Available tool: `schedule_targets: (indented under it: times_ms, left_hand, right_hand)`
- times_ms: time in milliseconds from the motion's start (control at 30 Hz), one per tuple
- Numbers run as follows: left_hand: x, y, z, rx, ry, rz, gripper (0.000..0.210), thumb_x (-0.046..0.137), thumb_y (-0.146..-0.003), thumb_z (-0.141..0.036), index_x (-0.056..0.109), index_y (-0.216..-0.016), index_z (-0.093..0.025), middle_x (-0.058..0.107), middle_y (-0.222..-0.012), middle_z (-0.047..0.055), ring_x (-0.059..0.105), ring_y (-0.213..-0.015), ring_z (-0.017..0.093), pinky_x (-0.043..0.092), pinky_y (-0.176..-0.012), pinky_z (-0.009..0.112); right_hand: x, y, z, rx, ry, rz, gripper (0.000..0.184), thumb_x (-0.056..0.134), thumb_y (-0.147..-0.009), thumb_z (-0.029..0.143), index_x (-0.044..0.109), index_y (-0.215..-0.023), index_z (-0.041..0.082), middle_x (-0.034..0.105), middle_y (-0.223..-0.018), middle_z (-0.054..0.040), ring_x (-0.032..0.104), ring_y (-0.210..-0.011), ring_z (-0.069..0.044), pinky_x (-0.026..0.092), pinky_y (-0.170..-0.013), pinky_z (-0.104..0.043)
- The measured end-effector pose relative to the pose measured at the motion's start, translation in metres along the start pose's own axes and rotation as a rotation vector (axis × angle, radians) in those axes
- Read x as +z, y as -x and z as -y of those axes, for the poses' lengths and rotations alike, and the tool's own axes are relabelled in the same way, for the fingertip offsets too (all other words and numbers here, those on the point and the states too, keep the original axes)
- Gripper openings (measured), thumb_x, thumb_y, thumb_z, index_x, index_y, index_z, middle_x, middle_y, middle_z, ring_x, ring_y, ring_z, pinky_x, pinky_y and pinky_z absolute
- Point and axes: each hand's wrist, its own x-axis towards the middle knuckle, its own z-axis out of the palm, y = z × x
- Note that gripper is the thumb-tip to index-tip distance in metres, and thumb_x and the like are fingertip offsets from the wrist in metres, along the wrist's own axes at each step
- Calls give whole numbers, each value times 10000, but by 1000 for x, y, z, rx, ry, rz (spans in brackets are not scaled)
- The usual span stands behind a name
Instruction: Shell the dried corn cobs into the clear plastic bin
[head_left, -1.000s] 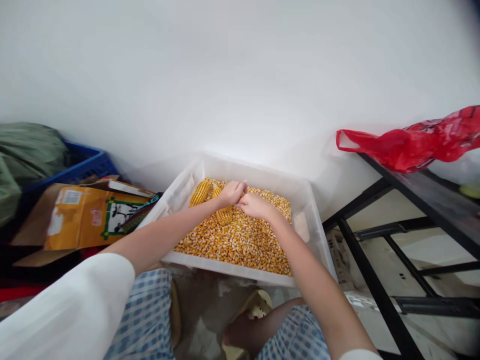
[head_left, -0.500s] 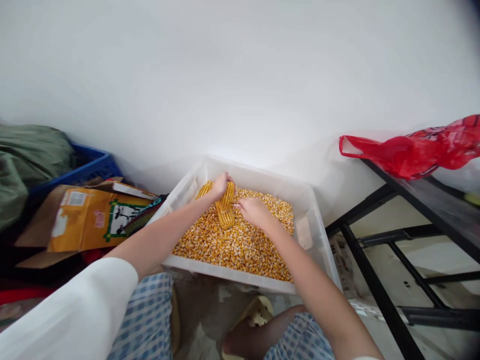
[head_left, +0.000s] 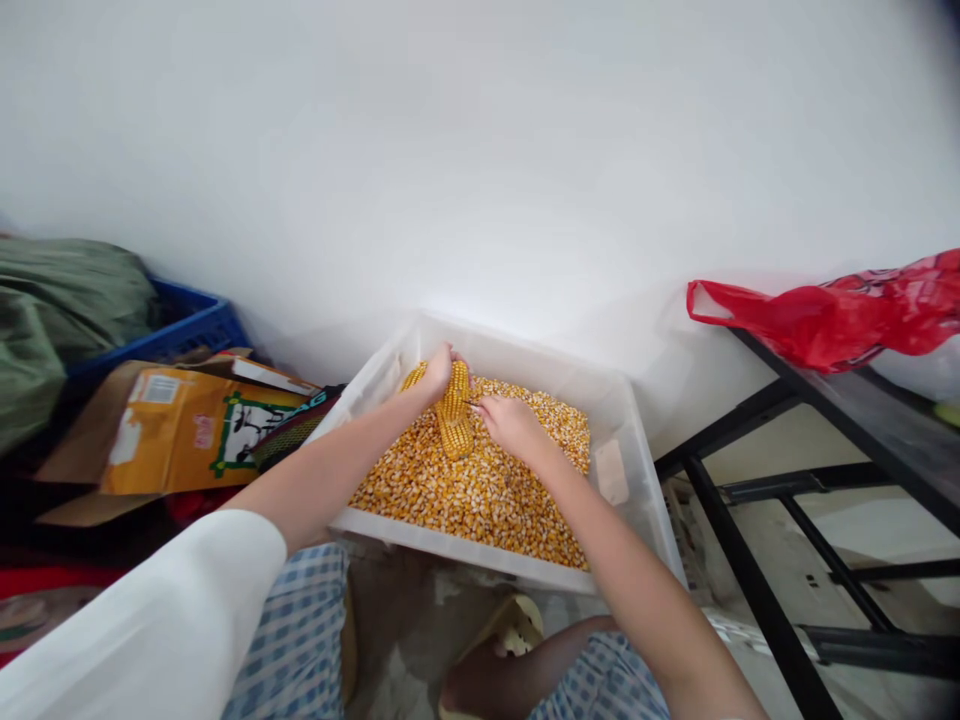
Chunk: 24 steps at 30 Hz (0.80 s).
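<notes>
Holding corn cob [head_left: 454,388], left fingers [head_left: 444,360] round it, package [head_left: 295,432] lettered "AG"

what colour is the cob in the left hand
The cob is golden yellow, showing best in the head view.

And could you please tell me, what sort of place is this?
Probably an indoor storage corner, though the kind of building is unclear. A blue crate and an orange cardboard box are crowded together on the left, and a plastic tub of corn kernels stands by the white wall.
</notes>
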Motion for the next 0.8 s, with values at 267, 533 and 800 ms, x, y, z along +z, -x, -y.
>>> schedule_targets:
  times_ms: [267,533,800]
  left_hand:
    - [1,6,-3,-8,-80,-6,584,108,-810,-418,608,-837,-116,520,-420,69,472,-411,195,373,-525,335]
    - [-1,1,-1,2,-185,3,673,22,-806,-467,621,-817,-160,540,-448,73,527,-486,193,404,-521,313]
    - [1,3,-2,-13,-83,-21,582,118,-805,-448,612,-852,-146,573,-496,79,542,-532,217,396,-526,319]
  right_hand:
    - [3,-2,4,-11,74,-14,284,307,-926,266,564,-943,146,609,-906,-91,566,-826,-186,396,-747,-269]
    - [-1,-2,6,4,93,12,312,284,-935,283,562,-975,147,604,-932,-95,560,-859,-176,394,-779,-265]
    - [-2,-2,9,-9,182,46,296,289,-927,261,563,-969,160,600,-923,-94,563,-835,-188,416,-742,-285]
